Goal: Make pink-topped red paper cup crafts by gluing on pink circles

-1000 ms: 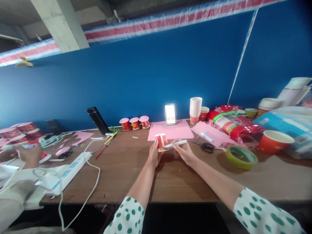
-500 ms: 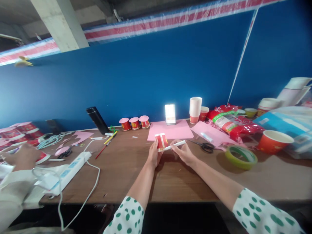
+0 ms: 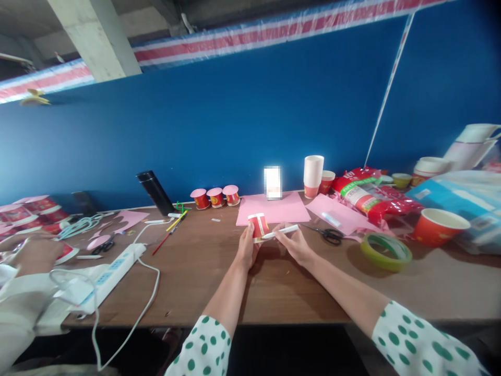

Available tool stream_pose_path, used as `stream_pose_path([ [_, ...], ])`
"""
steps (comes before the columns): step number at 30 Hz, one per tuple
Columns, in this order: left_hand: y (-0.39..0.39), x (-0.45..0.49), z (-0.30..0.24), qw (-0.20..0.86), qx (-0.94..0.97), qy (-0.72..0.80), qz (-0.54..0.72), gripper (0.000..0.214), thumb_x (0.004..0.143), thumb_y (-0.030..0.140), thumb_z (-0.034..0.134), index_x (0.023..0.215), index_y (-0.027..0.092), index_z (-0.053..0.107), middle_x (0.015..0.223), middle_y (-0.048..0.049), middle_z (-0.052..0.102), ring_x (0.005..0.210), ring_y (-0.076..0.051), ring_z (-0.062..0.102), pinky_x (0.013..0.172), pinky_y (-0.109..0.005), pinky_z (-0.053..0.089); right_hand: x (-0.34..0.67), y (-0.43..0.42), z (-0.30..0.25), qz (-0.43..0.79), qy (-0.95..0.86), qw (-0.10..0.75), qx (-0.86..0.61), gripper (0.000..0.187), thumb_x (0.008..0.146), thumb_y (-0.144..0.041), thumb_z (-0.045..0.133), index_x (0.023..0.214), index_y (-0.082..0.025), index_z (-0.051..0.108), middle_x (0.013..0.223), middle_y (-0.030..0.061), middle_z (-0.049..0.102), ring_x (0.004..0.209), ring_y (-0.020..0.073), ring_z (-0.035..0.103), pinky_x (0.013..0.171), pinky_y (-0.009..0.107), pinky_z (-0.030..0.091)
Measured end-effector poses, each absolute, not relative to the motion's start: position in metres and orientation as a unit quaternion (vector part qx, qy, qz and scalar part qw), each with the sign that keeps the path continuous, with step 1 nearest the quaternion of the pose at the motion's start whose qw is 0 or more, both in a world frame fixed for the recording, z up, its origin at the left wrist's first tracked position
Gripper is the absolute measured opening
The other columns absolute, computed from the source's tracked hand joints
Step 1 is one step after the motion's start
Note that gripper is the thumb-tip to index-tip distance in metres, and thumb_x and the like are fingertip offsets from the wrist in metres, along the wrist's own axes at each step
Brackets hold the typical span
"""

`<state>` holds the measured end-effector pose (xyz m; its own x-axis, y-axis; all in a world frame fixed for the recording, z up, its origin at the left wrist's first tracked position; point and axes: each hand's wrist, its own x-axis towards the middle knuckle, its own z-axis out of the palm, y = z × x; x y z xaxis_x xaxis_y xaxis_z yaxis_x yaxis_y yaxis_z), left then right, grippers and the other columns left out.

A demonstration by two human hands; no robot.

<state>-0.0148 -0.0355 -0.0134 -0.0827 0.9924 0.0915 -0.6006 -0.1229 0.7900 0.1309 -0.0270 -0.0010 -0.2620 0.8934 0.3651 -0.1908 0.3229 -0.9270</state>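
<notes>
My left hand (image 3: 246, 248) is closed around a red paper cup (image 3: 259, 226) with a white rim and printed markings, held tilted above the table. In my right hand (image 3: 295, 245) is a white pen-like stick (image 3: 287, 231), pinched between the fingers. Its tip meets the lower edge of the cup, though I cannot tell if it is a pen or a glue stick. Just beyond the cup lies a pink sheet of paper (image 3: 287, 213). Black-handled scissors (image 3: 331, 236) rest to the right of my right hand.
Three red cups with pink tops (image 3: 215, 197) stand at the wall. Yellow-green tape (image 3: 385, 251), an orange cup (image 3: 440, 227) and a red plastic packet (image 3: 364, 190) are at right. At left are a power strip (image 3: 113, 274), a black bottle (image 3: 154, 192) and a co-worker's hand (image 3: 39, 253).
My hands keep nearly the same pose, with the stick still at the cup's edge. At the left, the co-worker's hand has shifted slightly. The view has moved a little.
</notes>
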Motion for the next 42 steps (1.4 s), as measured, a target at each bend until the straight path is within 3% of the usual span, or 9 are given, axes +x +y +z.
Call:
stream_pose_path([
  [42, -0.0382, -0.0119, -0.0102, 0.577, 0.324, 0.319, 0.679, 0.034, 0.072, 0.047, 0.063, 0.081, 0.014, 0.061, 0.077, -0.0046, 0.065, 0.068, -0.014, 0.061, 0.073, -0.031, 0.045, 0.1324, -0.0285, 0.0006, 0.49, -0.639, 0.515, -0.293, 0.023, 0.076, -0.04, 0.062, 0.071, -0.018, 0.058, 0.056, -0.0027, 0.052, 0.048, 0.0083, 0.04, 0.045, 0.022, 0.031],
])
